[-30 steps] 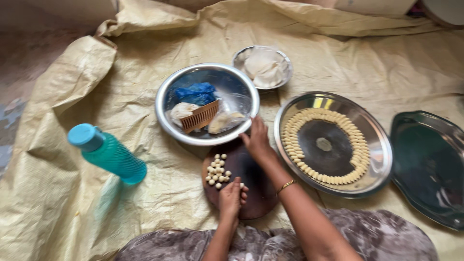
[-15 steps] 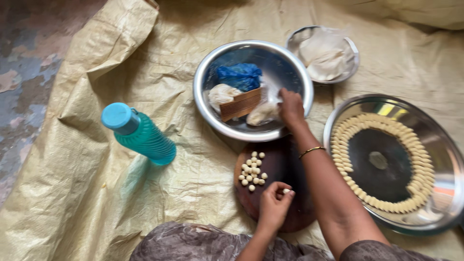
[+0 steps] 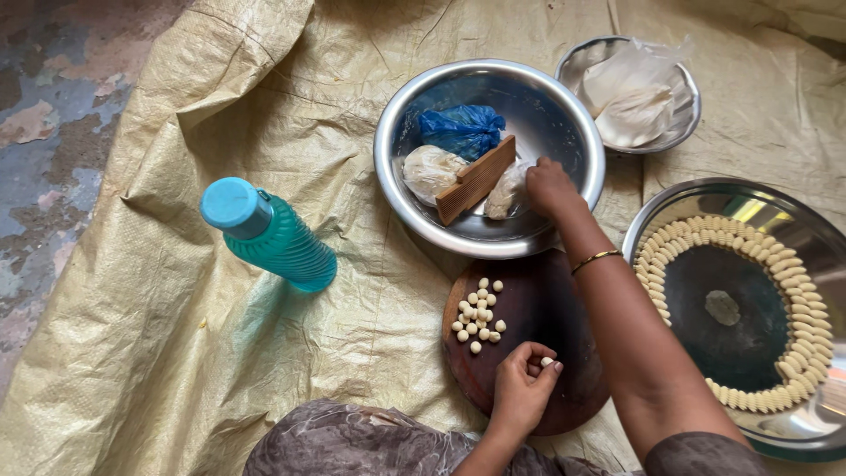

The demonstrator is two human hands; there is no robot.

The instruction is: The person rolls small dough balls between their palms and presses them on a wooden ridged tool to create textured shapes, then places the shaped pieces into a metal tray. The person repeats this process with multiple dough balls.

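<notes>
So there's a big tan woven sheet spread over the floor, everything sits on it. At the right, a wide steel plate ringed with ridged dough shells. Up top, a steel bowl holding a blue bag, a wooden comb and wrapped dough lumps. Right hand is inside it, fingers curled onto one lump; whether they actually grip it, can't tell. Below, a round dark board with small dough balls. Left hand hovers over it, fingers pinching one dough ball. A teal bottle stands at the left.
</notes>
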